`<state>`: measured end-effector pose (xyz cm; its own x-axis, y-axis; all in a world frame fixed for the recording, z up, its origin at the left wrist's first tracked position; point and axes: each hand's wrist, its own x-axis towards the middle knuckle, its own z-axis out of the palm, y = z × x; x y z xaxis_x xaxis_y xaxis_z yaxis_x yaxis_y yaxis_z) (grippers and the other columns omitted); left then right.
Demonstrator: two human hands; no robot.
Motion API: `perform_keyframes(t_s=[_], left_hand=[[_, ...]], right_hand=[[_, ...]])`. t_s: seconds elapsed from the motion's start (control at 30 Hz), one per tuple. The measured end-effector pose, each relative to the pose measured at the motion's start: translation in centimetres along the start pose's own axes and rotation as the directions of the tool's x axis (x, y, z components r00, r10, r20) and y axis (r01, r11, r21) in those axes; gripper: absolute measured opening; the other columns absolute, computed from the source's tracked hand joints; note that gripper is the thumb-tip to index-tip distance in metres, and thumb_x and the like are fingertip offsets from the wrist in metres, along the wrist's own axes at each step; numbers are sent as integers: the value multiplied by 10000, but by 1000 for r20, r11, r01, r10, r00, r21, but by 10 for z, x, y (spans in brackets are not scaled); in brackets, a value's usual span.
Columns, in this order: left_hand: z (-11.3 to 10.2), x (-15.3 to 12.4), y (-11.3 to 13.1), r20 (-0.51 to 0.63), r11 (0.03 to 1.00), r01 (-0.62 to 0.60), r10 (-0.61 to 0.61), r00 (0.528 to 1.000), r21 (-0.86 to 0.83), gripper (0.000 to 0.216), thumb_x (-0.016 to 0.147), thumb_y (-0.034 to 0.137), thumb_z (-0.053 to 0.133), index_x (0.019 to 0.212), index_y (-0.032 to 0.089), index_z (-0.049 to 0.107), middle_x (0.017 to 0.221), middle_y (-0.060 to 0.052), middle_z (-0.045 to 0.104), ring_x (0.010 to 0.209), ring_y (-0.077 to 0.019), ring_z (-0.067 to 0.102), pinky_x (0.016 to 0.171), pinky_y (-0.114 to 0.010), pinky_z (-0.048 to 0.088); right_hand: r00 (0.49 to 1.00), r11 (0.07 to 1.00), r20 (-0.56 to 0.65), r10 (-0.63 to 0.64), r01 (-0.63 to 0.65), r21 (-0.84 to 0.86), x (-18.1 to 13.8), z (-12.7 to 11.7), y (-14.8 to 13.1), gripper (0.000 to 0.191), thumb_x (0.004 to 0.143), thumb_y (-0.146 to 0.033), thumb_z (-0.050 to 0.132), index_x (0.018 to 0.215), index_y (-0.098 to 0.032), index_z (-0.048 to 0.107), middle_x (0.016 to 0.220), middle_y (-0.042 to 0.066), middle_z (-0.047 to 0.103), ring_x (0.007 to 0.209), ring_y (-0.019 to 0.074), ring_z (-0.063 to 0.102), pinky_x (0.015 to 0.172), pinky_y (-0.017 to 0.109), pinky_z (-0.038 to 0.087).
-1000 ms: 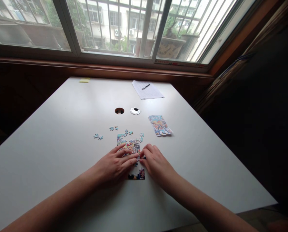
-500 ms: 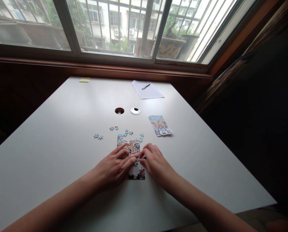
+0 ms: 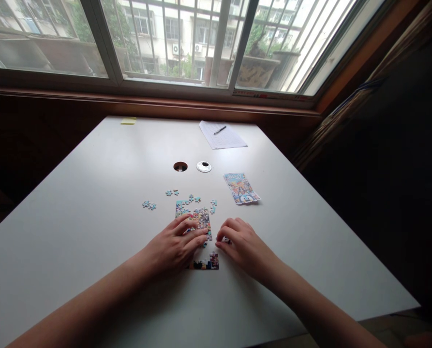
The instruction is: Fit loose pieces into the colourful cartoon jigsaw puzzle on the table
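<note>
A partly assembled jigsaw puzzle (image 3: 201,218) lies on the white table, with a gap in its lower part above the bottom strip (image 3: 202,265). My left hand (image 3: 179,240) rests over the puzzle's left and middle, fingers spread and flat, hiding much of it. Just right of the puzzle's edge, my right hand (image 3: 242,241) is closed in a pinch. A small dark puzzle piece (image 3: 226,239) shows at its fingers, partly covered. Loose pieces lie above the puzzle, among them a small pair (image 3: 213,206) near its upper right corner.
More loose puzzle pieces (image 3: 149,205) lie to the upper left. A colourful picture card (image 3: 242,188) is on the right. Farther back are a round cable hole (image 3: 180,166), its metal cover (image 3: 203,166), papers (image 3: 225,137) with a pen (image 3: 220,130), and yellow sticky notes (image 3: 128,121).
My right hand has moved a little to the right, away from the puzzle's edge, with a piece at its fingers. My left hand has stayed on the puzzle.
</note>
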<state>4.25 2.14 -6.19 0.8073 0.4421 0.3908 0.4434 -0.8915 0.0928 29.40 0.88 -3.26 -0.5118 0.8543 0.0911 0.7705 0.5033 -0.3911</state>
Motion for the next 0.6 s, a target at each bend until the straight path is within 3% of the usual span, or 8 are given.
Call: perform_keyframes(t_s=[0.13, 0.3, 0.5, 0.6], left_hand=[[-1, -1, -1, 6, 1000, -20, 20, 1000, 8, 398, 961, 192, 522, 1358, 178, 541, 1430, -37, 574, 1342, -287, 423, 1215, -523, 274], [-11, 0, 1, 0, 999, 54, -54, 999, -4, 410, 944, 148, 517, 1349, 199, 551, 1427, -44, 568, 1358, -283, 420, 1207, -524, 302], [-24, -3, -5, -26, 993, 115, -115, 993, -5, 303, 935, 143, 535, 1220, 214, 612, 1276, -61, 641, 1272, -273, 487, 1162, -532, 367], [-30, -7, -12, -22, 992, 128, -127, 992, 12, 256, 934, 160, 563, 1172, 225, 630, 1187, -55, 665, 1198, -266, 521, 1107, -511, 425]], right_hand=[[999, 1000, 47, -7, 6, 21, -12, -1, -6, 137, 870, -293, 744, 972, -244, 667, 1016, 34, 647, 960, 228, 563, 873, 387, 449], [998, 1000, 59, 2, -3, 23, -20, -1, -19, 337, 794, -323, 820, 1076, -242, 655, 1068, 54, 643, 992, 253, 571, 879, 409, 467], [999, 1000, -33, -17, 16, -7, -12, 1, -12, 134, 929, -267, 663, 1057, -227, 668, 1022, 69, 644, 950, 242, 583, 862, 410, 480], [998, 999, -54, -34, 32, -34, -8, 2, -9, 154, 950, -242, 620, 1091, -233, 682, 1017, 77, 644, 936, 239, 585, 853, 409, 496]])
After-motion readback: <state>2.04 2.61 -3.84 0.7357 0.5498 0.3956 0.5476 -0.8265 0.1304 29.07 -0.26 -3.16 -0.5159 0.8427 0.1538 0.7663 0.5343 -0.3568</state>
